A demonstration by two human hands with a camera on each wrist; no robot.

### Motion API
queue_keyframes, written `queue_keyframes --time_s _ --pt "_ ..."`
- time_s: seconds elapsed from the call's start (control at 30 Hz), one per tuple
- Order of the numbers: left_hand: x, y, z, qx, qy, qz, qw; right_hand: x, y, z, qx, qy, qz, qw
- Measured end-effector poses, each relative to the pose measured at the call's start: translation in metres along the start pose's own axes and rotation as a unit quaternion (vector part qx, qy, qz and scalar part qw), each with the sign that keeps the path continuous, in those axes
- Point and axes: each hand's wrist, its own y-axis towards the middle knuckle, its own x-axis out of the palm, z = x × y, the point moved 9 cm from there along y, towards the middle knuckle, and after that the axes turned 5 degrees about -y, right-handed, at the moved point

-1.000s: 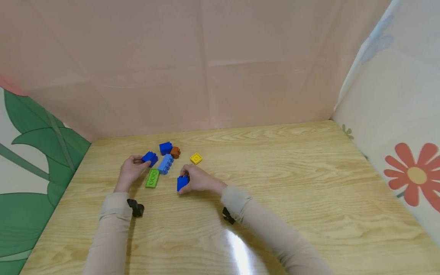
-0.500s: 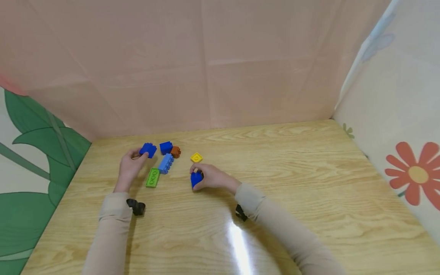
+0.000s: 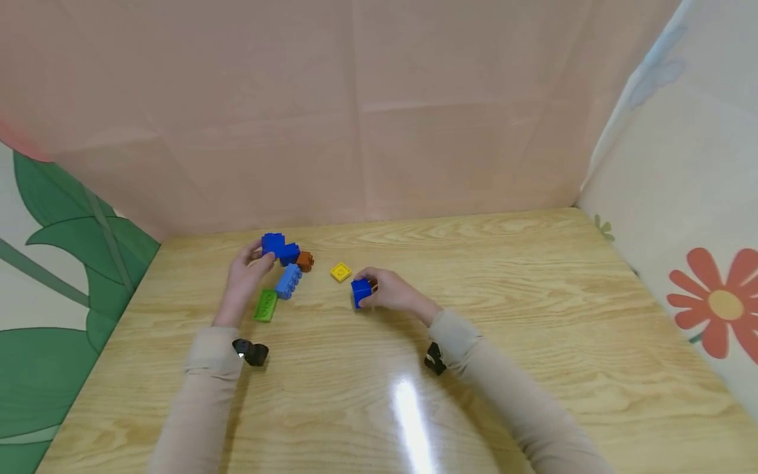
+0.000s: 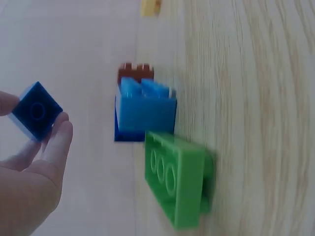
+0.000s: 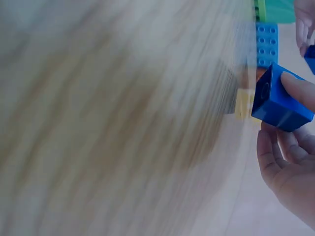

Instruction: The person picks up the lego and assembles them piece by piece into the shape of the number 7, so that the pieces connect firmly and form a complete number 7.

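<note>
My left hand [image 3: 247, 280] pinches a dark blue toy brick [image 3: 272, 243] between thumb and fingers; the left wrist view shows this blue brick [image 4: 37, 111] held off to one side, its hollow underside facing the camera. Another dark blue brick [image 3: 289, 254] lies just to its right, touching a brown brick [image 3: 304, 261]. Toward the middle of the table, my right hand [image 3: 391, 289] grips a second dark blue brick [image 3: 360, 293]. In the right wrist view that blue brick [image 5: 281, 101] sits between thumb and fingertips, partly covered by the thumb.
On the wooden table [image 3: 331, 395] lie a light blue brick [image 3: 289, 282], a green brick [image 3: 266, 305] with its hollow side showing, and a small yellow brick [image 3: 340, 272] between the hands. A pink sheet [image 3: 379, 131] hangs behind the table's far edge.
My right hand has carried its blue brick rightward and slightly away. My left hand has moved its brick up and right, beside the other dark blue brick.
</note>
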Motion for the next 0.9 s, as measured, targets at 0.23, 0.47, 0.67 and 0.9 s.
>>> queue_keyframes --time_s 0.23,0.47,0.67,0.9 --pt "0.026 -0.005 0.011 0.026 -0.027 -0.012 0.9992 -0.016 -0.004 0.012 -0.013 -0.007 0.020 0.9997" --pt "0.049 -0.009 0.016 0.052 -0.050 -0.012 0.9973 -0.027 -0.003 0.028 -0.001 -0.010 0.040 0.9991" --pt "0.068 -0.009 0.015 0.057 -0.050 -0.022 0.9969 -0.036 -0.002 0.037 0.019 -0.012 0.056 0.9982" --pt "0.092 -0.011 0.016 0.069 -0.056 -0.038 0.9954 -0.039 -0.004 0.041 0.026 -0.001 0.065 0.9976"
